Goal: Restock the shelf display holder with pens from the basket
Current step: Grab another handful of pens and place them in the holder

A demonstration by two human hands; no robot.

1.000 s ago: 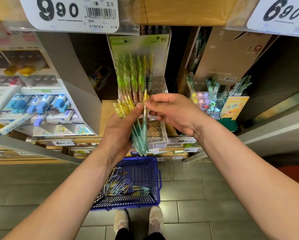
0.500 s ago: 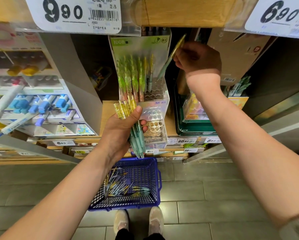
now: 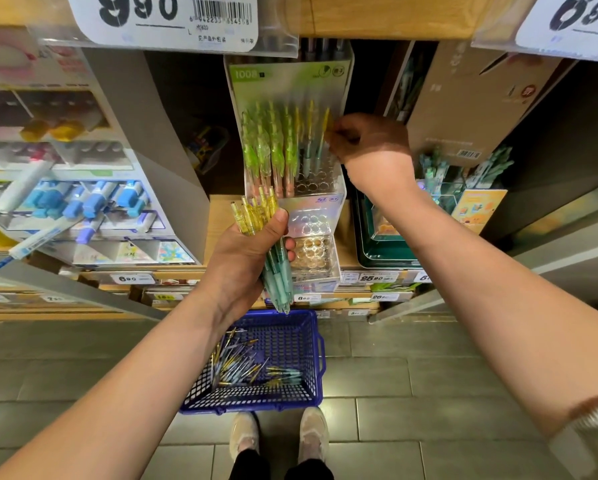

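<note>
One wide camera sits on the person's head. It looks forward and down. The shelf (image 3: 377, 20) is very near; the basket (image 3: 320, 355) and floor (image 3: 436, 375) lie right below.

990 price tag (image 3: 166, 22) top out of frame; holder pens (image 3: 273, 147) v. blurry

We read "990" on the top-left price tag (image 3: 159, 15); the barcode digits under it are too blurred. The top-right price tag (image 3: 578, 20) starts with "6", rest unclear. "1008" is on the display holder (image 3: 290, 85), on its green card. The left shelf-edge label (image 3: 127, 278) says "690" and the right shelf-edge label (image 3: 372, 277) says "2590".
</note>
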